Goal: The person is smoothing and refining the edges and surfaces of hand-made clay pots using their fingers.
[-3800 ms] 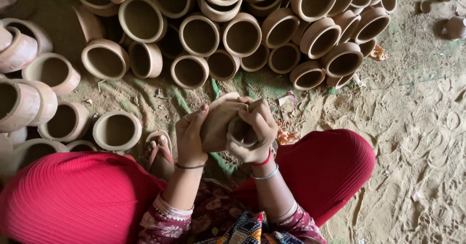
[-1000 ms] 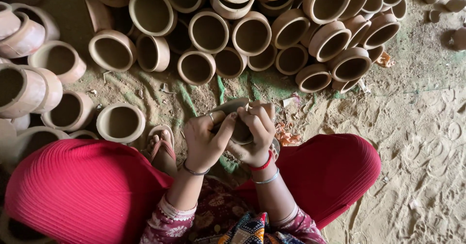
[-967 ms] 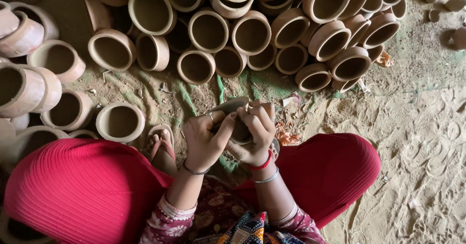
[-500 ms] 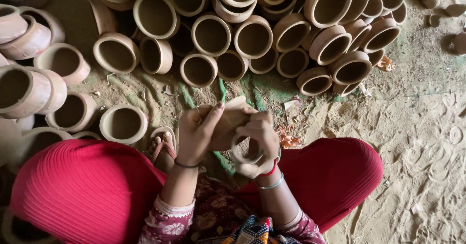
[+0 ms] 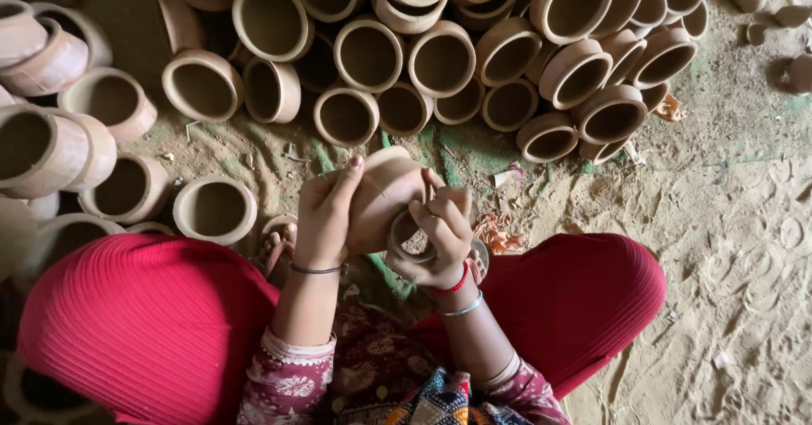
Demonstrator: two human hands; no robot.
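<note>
The small unglazed clay pot (image 5: 385,201) is held above the person's lap, between the two red-clad knees, tilted so that its round base points away and its mouth faces back toward the body. It looks rigid, thin-walled and matt. I judge it light enough for one hand, dry and grippy rather than slippery, and brittle: the rim would chip first, and a drop onto the other pots could crack it. The rounded belly seems the safest place to hold, with the palm spread wide.

The left hand (image 5: 323,215) does just that, its fingers wrapped over the pot's left flank, thumb side up, wrist bent slightly back above a thin dark bangle. The right hand (image 5: 440,237) is curled at the mouth of the pot, its fingers clasping the rim, with some seemingly hooked inside. The wrist carries a red and a silver bangle.

Beyond the hands, stacked clay pots (image 5: 440,49) fill the far edge of the sandy ground (image 5: 727,247), and more pots (image 5: 51,137) crowd its left edge. A single upright pot (image 5: 216,211) stands just beside the left knee.
</note>
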